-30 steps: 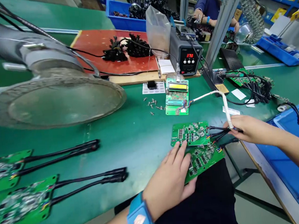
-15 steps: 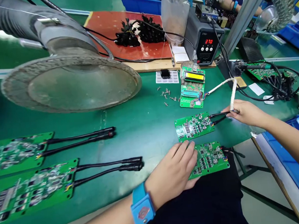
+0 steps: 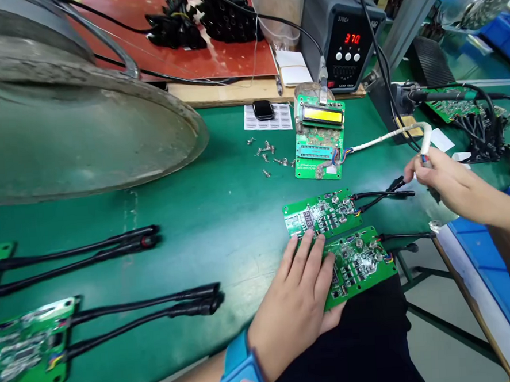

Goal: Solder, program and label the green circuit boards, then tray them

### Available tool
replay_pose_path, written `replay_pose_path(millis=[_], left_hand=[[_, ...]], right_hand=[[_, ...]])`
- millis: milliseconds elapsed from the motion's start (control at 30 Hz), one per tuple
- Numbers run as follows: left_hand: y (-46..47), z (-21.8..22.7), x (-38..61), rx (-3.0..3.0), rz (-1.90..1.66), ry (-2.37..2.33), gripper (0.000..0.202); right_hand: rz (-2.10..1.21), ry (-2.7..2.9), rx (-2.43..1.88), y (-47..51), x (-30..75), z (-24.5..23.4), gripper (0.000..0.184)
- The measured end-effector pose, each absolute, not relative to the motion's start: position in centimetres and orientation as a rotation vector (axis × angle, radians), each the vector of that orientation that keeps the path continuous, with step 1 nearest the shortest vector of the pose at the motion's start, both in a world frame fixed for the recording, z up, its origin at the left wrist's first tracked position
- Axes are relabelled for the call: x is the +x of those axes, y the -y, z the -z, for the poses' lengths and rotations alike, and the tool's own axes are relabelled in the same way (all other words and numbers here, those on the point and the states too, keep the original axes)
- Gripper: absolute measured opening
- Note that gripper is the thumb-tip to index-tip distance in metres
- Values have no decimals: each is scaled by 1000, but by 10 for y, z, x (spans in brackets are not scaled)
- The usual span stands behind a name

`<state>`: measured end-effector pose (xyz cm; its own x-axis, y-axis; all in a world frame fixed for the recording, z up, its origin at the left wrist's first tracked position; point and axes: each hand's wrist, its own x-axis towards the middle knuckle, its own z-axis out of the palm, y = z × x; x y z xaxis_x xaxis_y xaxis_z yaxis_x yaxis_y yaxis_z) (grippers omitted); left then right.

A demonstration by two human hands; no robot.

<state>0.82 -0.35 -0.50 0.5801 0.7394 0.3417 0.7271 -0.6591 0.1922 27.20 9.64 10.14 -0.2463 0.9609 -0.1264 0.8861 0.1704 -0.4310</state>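
My left hand (image 3: 296, 295) lies across the left edge of a green circuit board (image 3: 358, 262), fingers on top and thumb beneath. Its fingertips reach a second green circuit board (image 3: 321, 216), which has a small display and black leads (image 3: 382, 196) running right. My right hand (image 3: 451, 179) pinches the end of a white sleeved cable (image 3: 425, 140), which runs back to a test board with a yellow LCD (image 3: 319, 144). Two more boards with black connector leads (image 3: 26, 346) lie at the left. A blue wristband (image 3: 242, 373) circles my left wrist.
A large round magnifier lamp head (image 3: 69, 116) hangs over the green mat at the left. Behind stand a soldering station (image 3: 343, 36) reading 370 and a red mat (image 3: 216, 55) with black cable bundles. Loose screws (image 3: 270, 155) lie by the test board. A blue bin (image 3: 489, 274) sits right.
My right hand has moved right and no longer holds the black leads, keeping only the white cable. The lower board has come closer to the upper one under my left hand.
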Motion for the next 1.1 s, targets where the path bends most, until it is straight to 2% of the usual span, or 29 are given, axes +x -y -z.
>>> replay_pose_path(millis=[133,333,567,733,933,1100], left_hand=[[9,11,13,2747,-581,-1344,53],[13,15,13,2772,-534,-1396,56],[15,17,15,2787,-525,-1412,60],[15,15,16,2768,-523,-1436,60],[15,16,17,2741,-580,-1428,57],[15,15,17,2723,-599,-1435,57]], right_hand=[[-906,2219,-1627,-91,249,-89,17],[-1134,2012,-1302,-99,211,-58,23],[-841,1814,-1229,-86,195,-31,18],[-791,1913,-1287,-78,189,-28,27],[-583,2057,-1286,-79,186,-25,20],[-543,2070,-1259,-78,187,-22,19]])
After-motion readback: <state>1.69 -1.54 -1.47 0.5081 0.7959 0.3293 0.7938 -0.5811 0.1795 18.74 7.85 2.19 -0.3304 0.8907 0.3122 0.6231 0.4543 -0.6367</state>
